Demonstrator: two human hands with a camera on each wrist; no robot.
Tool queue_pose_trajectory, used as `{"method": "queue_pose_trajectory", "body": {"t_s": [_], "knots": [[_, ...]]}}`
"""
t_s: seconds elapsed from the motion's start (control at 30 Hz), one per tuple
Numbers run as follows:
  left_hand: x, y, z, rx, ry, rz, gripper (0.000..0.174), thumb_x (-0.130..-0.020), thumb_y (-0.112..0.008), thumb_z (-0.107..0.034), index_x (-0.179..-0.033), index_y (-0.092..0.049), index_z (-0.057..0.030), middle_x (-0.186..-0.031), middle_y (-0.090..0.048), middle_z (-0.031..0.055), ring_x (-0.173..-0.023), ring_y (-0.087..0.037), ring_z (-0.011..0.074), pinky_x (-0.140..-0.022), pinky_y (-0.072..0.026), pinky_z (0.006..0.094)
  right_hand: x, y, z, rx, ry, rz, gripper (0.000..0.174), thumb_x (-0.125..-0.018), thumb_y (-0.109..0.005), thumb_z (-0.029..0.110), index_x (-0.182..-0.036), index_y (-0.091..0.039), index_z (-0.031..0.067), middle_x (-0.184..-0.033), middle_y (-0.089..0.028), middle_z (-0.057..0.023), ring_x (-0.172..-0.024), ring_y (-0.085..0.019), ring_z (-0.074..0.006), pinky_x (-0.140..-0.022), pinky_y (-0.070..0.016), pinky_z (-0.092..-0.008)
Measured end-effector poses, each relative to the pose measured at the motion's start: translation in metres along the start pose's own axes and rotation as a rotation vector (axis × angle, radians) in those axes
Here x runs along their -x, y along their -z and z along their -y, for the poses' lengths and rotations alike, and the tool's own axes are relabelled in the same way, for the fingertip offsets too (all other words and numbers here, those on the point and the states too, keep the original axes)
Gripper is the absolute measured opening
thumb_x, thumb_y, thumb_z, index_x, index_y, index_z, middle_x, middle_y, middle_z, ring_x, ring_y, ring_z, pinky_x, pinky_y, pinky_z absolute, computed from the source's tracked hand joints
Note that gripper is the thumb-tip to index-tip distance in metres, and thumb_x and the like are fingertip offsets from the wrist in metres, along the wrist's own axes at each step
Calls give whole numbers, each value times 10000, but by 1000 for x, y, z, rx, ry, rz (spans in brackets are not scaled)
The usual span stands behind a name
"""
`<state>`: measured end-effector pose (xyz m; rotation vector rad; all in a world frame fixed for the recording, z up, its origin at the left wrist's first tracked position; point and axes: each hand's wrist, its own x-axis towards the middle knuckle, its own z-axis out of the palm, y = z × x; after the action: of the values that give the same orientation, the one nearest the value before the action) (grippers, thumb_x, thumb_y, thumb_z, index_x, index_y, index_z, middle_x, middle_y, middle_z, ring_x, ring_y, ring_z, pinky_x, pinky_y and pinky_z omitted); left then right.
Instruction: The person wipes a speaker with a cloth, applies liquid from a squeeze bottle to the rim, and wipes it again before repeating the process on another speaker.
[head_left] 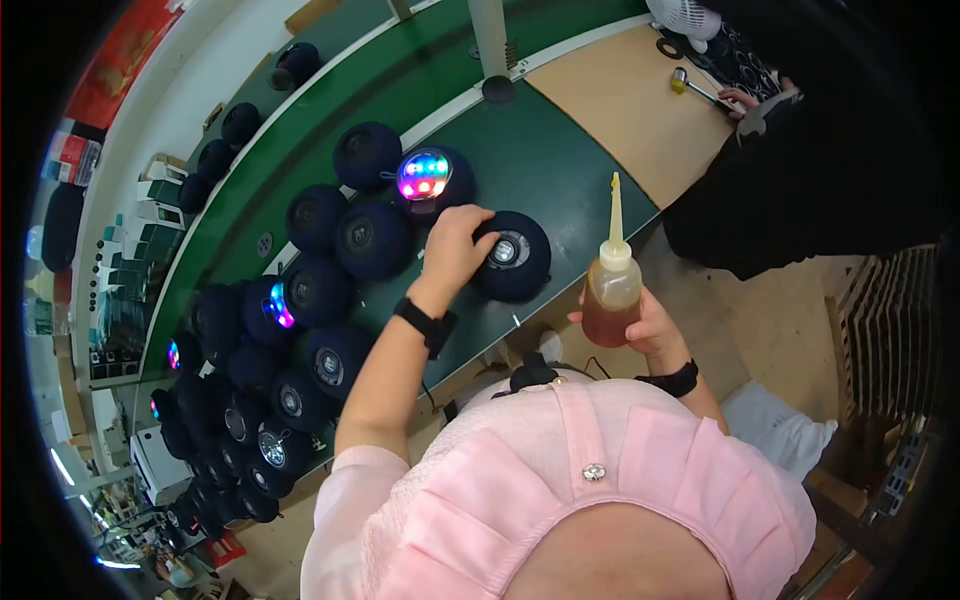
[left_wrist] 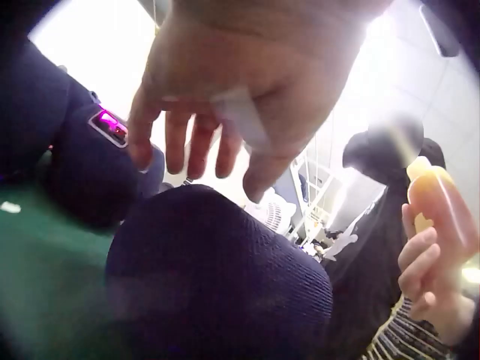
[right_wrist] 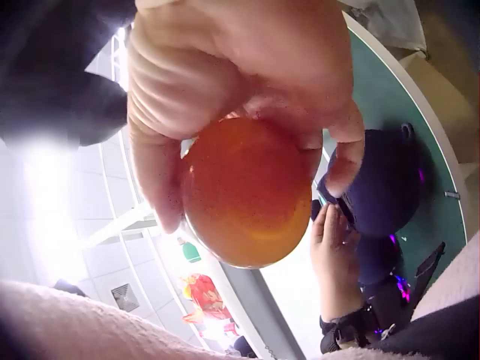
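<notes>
Nearest is the person's pink blouse (head_left: 540,480), between five and six o'clock of the head view; at three o'clock the right hand (head_left: 655,325) grips, with curled fingers, a translucent squeeze bottle (head_left: 612,295); this bottle holds an amber-brown liquid (head_left: 607,323) in its lower part, the upper part being paler; its long yellowish nozzle (head_left: 616,208) points toward twelve; in the right wrist view the content shows orange-red through the base. Close to the middle, toward one o'clock, a round dark blue speaker (head_left: 528,274) lies on the green bench (head_left: 550,150); the left hand (head_left: 452,250) reaches over its edge from nine o'clock, the fingers extended and loosely spread; how firmly they touch, I cannot tell. At four o'clock a white bag (head_left: 775,430) lies on the floor; its content is hidden. Farther, at eleven, is a speaker with coloured lights (head_left: 424,176); other dark speakers (head_left: 375,240) crowd between eight and ten; at half past one another person's hand (head_left: 742,98) is by a hammer (head_left: 680,82); at one is a white fan (head_left: 686,18); between nine and ten stand white boxes (head_left: 162,192), their content impossible to tell.
</notes>
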<state>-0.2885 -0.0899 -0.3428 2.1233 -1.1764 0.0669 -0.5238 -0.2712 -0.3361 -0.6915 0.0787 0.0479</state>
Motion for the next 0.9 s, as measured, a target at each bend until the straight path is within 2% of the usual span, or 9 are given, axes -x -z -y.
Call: {"method": "queue_pose_trajectory", "body": {"t_s": [0.07, 0.17, 0.27, 0.4, 0.63, 0.7, 0.73, 0.8, 0.9], "knots": [[-5, -5, 6, 4, -33, 70, 255, -692, -715, -111, -933, -659, -49, -928, -647, 105, -897, -596, 286, -792, -481, 375, -3, -5, 1, 32, 42, -11, 929, -558, -859, 240, -1320, -370, 30, -1170, -511, -116, -1112, -518, -260, -957, -444, -483], [-12, -3, 7, -31, -142, 128, 206, -721, -681, -108, -918, -657, -53, -858, -656, 94, -834, -608, 277, -756, -488, 381, -5, 10, -5, 54, 83, 97, 981, -562, -862, 212, -1370, -318, 97, -1253, -470, -118, -1129, -508, -295, -940, -454, -499], [-13, 0, 9, -133, -162, 229, 227, -757, -630, -87, -981, -626, -48, -782, -643, 103, -779, -612, 296, -690, -490, 408, -6, 8, -10, -73, 72, 105, 994, -548, -872, 232, -1361, -322, 74, -1225, -481, -133, -1126, -509, -291, -935, -462, -490], [-10, 0, -2, -277, -266, 196, 323, -772, -556, -38, -1095, -551, -39, -710, -607, 114, -711, -592, 293, -645, -486, 399, -7, 6, -11, -208, 57, 140, 988, -549, -869, 305, -1340, -339, 43, -1174, -505, -150, -1097, -530, -291, -923, -472, -479], [-10, -14, 7, -285, -357, 101, 289, -759, -547, -16, -1047, -532, -37, -694, -598, 112, -677, -592, 291, -607, -484, 403, 3, 2, -12, -214, 12, 163, 812, -691, -752, 420, -1297, -378, 30, -1119, -545, -179, -1052, -566, -297, -881, -495, -435], [-15, -17, 7, -217, -160, 39, 287, -731, -550, 19, -1009, -506, -31, -703, -610, 128, -649, -599, 299, -601, -496, 382, 6, -4, -11, -217, 30, 123, 782, -714, -733, 415, -1297, -379, 32, -1121, -546, -184, -1056, -564, -298, -875, -497, -427], [-17, -15, 5, -213, -166, 39, 287, -731, -550, 19, -1009, -506, -31, -703, -610, 128, -649, -599, 299, -601, -496, 382, 7, -5, -10, -215, 21, 151, 773, -724, -724, 410, -1302, -373, 35, -1122, -546, -185, -1055, -564, -301, -882, -492, -428], [-18, -5, 3, 97, 162, 56, 292, -701, -569, 39, -971, -484, -31, -713, -626, 138, -636, -623, 273, -615, -513, 344, 9, -8, -10, -214, 20, 178, 765, -733, -716, 404, -1307, -368, 38, -1123, -546, -187, -1055, -565, -303, -888, -488, -429], [-11, -2, 15, 246, 301, 61, 299, -681, -599, 35, -939, -466, -37, -719, -638, 131, -644, -641, 225, -630, -517, 313, 9, -12, -13, -254, 33, 218, 769, -738, -712, 398, -1316, -353, 39, -1135, -539, -193, -1068, -556, -313, -903, -475, -442]]}}
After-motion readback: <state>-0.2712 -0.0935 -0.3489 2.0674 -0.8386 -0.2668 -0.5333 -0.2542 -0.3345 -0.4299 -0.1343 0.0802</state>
